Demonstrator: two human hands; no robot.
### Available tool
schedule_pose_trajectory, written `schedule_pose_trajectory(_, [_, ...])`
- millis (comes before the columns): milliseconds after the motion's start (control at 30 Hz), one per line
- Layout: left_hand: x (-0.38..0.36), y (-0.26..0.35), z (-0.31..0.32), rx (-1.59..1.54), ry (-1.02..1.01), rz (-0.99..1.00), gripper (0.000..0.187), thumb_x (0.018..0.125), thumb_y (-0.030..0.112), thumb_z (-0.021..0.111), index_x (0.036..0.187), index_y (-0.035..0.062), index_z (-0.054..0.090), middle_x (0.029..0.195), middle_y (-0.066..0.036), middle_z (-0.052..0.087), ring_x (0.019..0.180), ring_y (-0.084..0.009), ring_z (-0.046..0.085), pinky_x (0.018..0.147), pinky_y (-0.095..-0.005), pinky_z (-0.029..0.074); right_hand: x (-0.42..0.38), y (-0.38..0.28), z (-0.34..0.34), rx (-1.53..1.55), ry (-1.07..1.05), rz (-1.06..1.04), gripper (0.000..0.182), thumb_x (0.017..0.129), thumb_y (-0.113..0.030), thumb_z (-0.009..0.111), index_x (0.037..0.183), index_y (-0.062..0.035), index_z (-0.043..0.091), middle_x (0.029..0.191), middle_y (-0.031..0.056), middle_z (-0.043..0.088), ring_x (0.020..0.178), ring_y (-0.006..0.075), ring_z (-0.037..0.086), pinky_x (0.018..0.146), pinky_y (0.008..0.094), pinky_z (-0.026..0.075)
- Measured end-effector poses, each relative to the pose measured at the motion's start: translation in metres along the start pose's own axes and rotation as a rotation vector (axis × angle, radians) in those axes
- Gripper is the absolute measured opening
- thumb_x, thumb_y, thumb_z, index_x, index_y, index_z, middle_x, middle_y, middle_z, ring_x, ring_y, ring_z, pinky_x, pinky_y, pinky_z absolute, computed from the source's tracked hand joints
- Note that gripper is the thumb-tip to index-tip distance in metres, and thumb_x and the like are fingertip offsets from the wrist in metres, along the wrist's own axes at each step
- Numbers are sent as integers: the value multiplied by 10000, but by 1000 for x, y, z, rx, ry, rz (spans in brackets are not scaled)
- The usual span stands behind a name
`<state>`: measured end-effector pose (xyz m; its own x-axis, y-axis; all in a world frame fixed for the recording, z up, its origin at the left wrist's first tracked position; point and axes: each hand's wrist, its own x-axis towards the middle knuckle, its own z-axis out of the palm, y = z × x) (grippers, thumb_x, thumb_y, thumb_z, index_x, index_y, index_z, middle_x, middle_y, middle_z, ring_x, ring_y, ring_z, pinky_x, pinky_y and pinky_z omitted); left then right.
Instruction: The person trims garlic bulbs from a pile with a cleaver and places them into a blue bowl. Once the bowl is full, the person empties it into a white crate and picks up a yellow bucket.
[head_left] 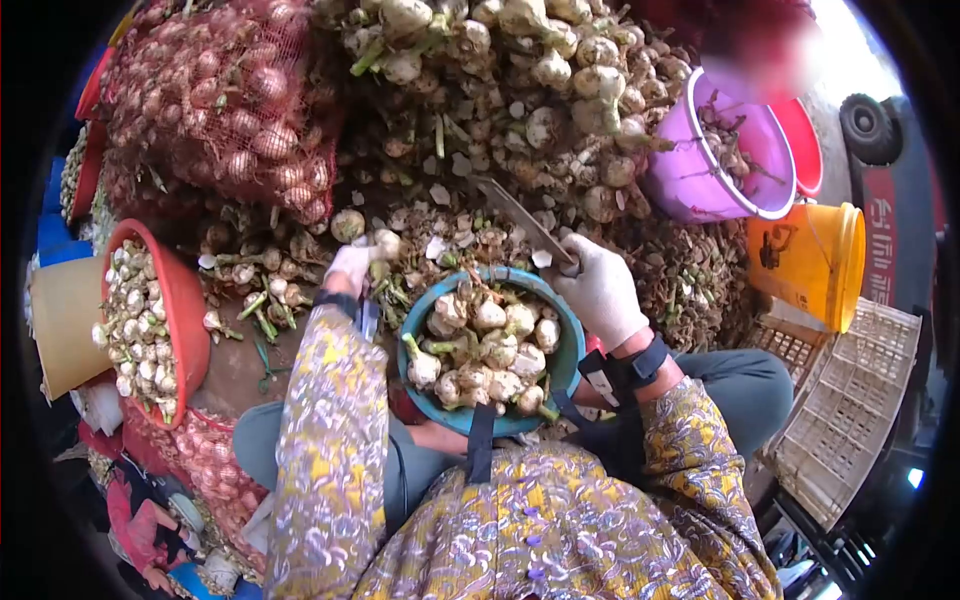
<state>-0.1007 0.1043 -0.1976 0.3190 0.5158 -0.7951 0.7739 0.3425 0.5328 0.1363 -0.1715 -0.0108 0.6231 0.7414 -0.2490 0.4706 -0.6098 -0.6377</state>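
Yellow floral shirt (pixel 590 505), purple buttons (pixel 535 574), white gloves (pixel 606 292), dark wristbands (pixel 646 362), grey-blue trousers (pixel 748 388)

A narrow, dull-grey knife (pixel 522 215) slants forward and leftward from the gloved right hand (pixel 602 290), its blade bare above scattered trimmings (pixel 455 225). A pale, rounded garlic bulb (pixel 387 244) sits at the fingers of the gloved left hand (pixel 350 264), apart from the blade, its greenish stem (pixel 379 272) pointing toward the person.

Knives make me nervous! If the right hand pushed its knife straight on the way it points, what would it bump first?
The knife in the right hand would probably meet the scrap-strewn garlic heap first, though depth is unclear.
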Motion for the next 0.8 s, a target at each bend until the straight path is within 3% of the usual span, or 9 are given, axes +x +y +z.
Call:
schedule_pose_trajectory(133, [-97,50,15,-441,-477,196,423,825,175,748,1198,44,598,1027,-60,696,868,-147,654,768,-298,530,0,-1,15,29,-6,-52,239,760,-201,742,956,-113,638,768,125,671,764,350,663,660,425,524])
schedule_pose_trajectory(233, [-149,80,44,-259,-469,457,541,781,76,730,1275,-21,533,987,-102,686,854,-193,656,802,-313,535,-7,-14,13,-136,-56,-153,204,751,-146,696,938,-111,621,780,126,655,769,342,654,655,433,513])
schedule_pose_trajectory(333, [-180,88,53,-291,-462,415,440,754,-10,714,1181,13,611,1043,-20,673,923,-96,607,824,-249,492,-22,-21,7,-154,36,-277,158,758,-155,704,862,-87,607,756,145,628,735,365,636,629,429,505])
schedule_pose_trajectory(400, [-185,82,58,-142,-323,417,441,737,-31,713,1161,31,612,912,11,672,742,-72,597,641,-217,492,-32,-25,4,-172,7,-333,129,773,-164,699,839,-95,612,743,134,627,719,346,642,609,412,506])
schedule_pose_trajectory(467, [-229,109,56,-279,-395,335,435,766,3,725,1178,43,590,849,19,665,683,-63,594,557,-206,483,-41,-28,7,-197,6,-383,114,770,-151,694,837,-102,616,731,126,627,702,336,646,603,405,509])
schedule_pose_trajectory(500, [-223,96,61,-417,-447,476,449,796,59,744,1204,51,557,891,6,667,689,-51,602,514,-199,473,-45,-31,6,-224,-33,-419,139,774,-158,663,896,-101,629,770,101,634,728,305,654,606,411,509])
schedule_pose_trajectory(600, [-223,81,66,-386,-347,460,613,788,97,754,1325,36,465,1060,-35,646,829,-91,627,649,-234,531,-54,-36,3,-234,-24,-477,98,778,-128,639,869,-97,619,777,100,614,738,300,647,609,408,506])
schedule_pose_trajectory(633, [-218,73,72,-418,-333,656,524,833,167,754,1268,56,485,1028,-5,648,722,-29,568,527,-191,465,-55,-38,0,-238,-16,-486,98,778,-128,639,869,-97,619,777,100,614,738,300,647,609,408,506])
schedule_pose_trajectory(800, [-205,46,81,20,-140,1012,517,884,137,686,1332,51,443,1198,-66,611,1008,-141,608,842,-263,525,-60,-46,-2,-263,22,-544,95,769,-83,613,862,-102,617,775,101,611,733,294,642,614,397,503])
